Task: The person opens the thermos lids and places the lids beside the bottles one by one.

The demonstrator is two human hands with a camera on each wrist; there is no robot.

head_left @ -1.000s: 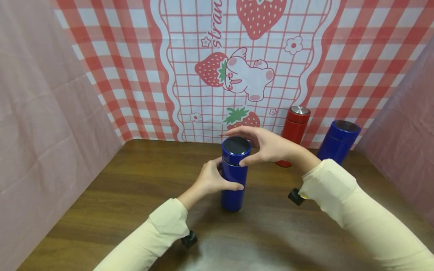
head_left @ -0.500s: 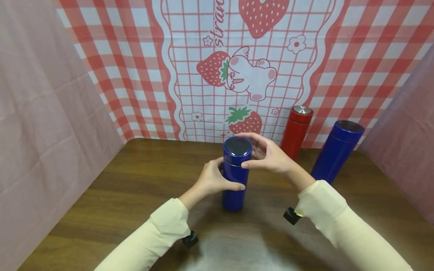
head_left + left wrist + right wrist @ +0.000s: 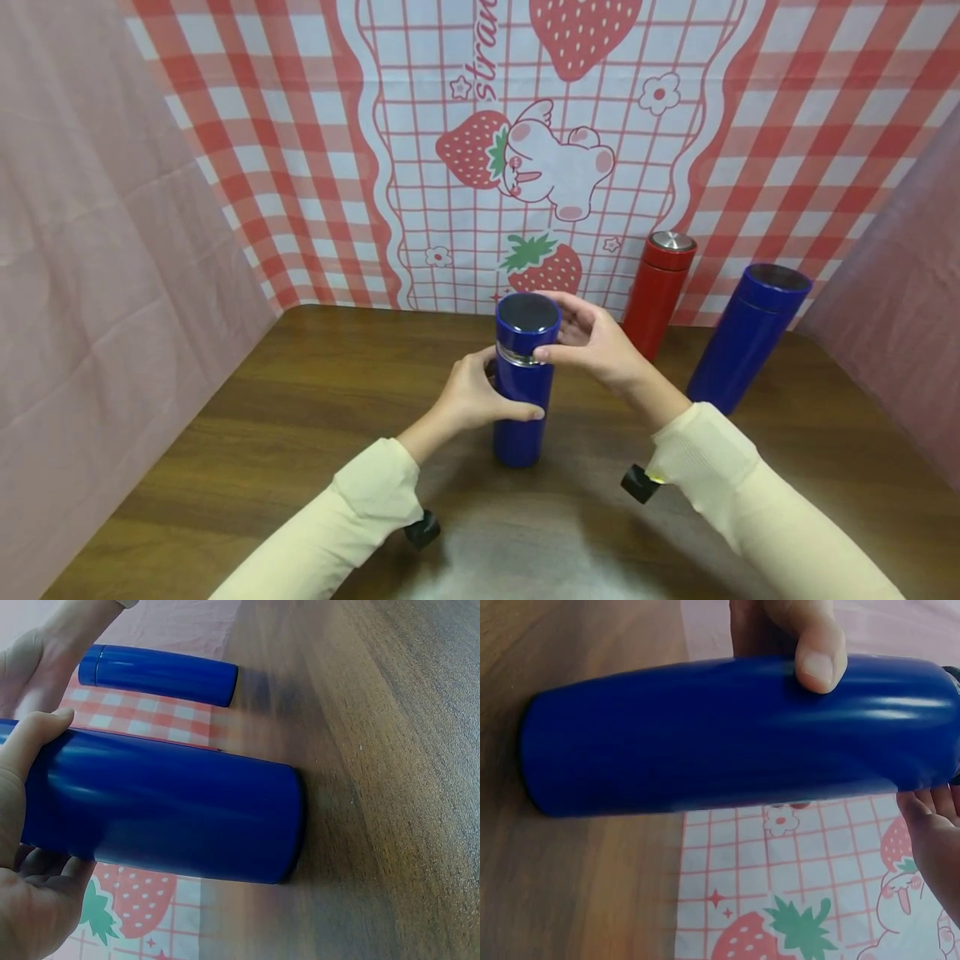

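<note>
A blue thermos bottle [image 3: 517,442] stands upright on the wooden table in the head view. My left hand [image 3: 471,395] grips its body from the left, thumb across the front. My right hand [image 3: 603,348] holds the blue lid [image 3: 513,337] with its dark top, thumb on the near side and fingers behind. A silvery band [image 3: 516,357] shows between lid and body. In the right wrist view the lid lies outside the frame, and my left thumb [image 3: 819,664] presses the bottle's side. The left wrist view shows the bottle's lower body [image 3: 187,806] resting on its base.
Behind my right arm stand a red thermos [image 3: 654,304] with a silver top and a second blue thermos [image 3: 742,346]. A strawberry-print cloth [image 3: 420,208] backs the wooden table [image 3: 300,433], with pink curtains on both sides.
The right hand has come in closer around the lid. The lid has risen slightly, baring the silvery band beneath it. The left hand keeps its grip on the body.
</note>
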